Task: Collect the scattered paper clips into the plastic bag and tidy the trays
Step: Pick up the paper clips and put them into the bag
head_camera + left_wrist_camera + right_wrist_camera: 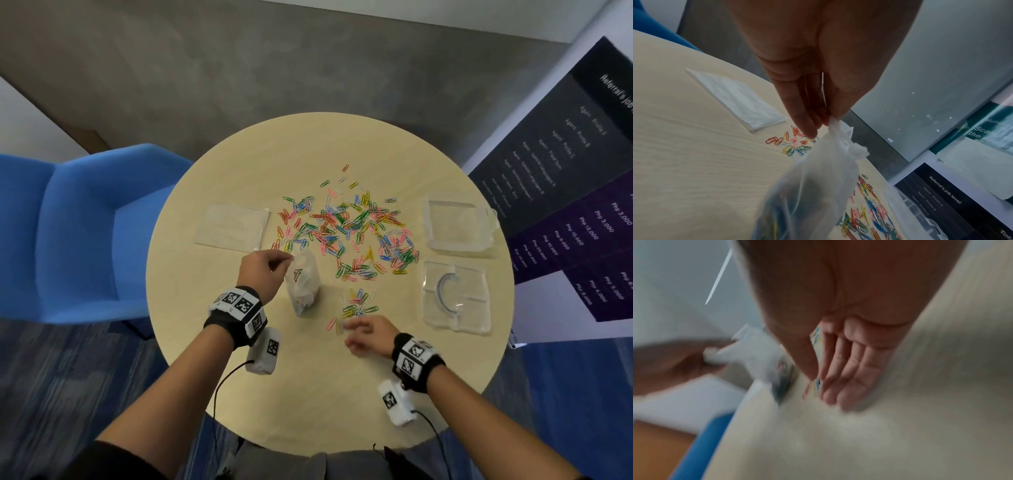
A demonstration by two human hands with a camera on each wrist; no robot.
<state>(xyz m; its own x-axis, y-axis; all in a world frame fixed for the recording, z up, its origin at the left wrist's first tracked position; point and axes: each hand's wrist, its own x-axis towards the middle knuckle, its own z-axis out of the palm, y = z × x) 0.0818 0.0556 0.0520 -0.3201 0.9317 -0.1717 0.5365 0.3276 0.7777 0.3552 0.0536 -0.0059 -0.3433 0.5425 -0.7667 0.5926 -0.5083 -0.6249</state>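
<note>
A clear plastic bag [303,284] with some clips in it stands on the round table [308,394], left of centre. My left hand [270,270] pinches its bunched top edge, as the left wrist view shows of the hand [818,97] and the bag [818,186]. Many coloured paper clips [349,229] lie scattered across the table's middle. A small cluster of clips [358,305] lies nearer me. My right hand [368,334] lies just below that cluster; its straight fingers [849,366] are flat on the table, with a few clips beside the thumb. That view is blurred.
Two clear plastic trays sit at the table's right, one farther [457,222] and one nearer [455,296]. A flat stack of plastic bags [233,228] lies at the left. A blue armchair [78,222] stands left of the table, a dark banner [582,171] to the right.
</note>
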